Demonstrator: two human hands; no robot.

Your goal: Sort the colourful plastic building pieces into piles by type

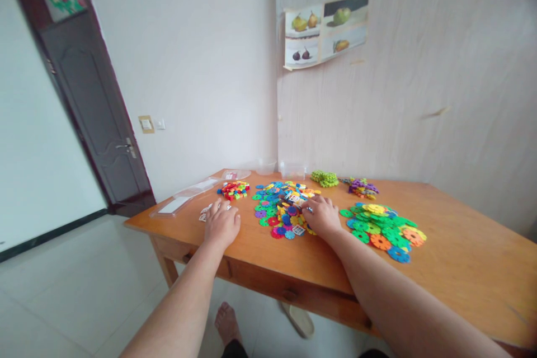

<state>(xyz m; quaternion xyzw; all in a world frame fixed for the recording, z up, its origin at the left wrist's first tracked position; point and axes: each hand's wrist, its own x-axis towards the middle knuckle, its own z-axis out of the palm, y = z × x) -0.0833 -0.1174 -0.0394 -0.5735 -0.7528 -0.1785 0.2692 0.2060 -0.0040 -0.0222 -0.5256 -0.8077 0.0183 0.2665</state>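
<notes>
My left hand (222,222) lies palm down on the wooden table (461,257), fingers stretched out over some small white pieces (205,213). My right hand (321,214) rests on the edge of a middle pile of colourful plastic discs (280,205), its fingers curled down among the discs. What they grip, if anything, is hidden. A second spread of mostly green discs (384,226) lies just right of that hand. A small heap of red and mixed pieces (234,189) sits beyond my left hand.
A green cluster (324,178) and a purple cluster (361,187) sit near the wall, with clear tubs (289,169) and a flat clear lid (188,194) at the table's far left. A dark door (96,117) stands left. A foot (226,321) shows below the table.
</notes>
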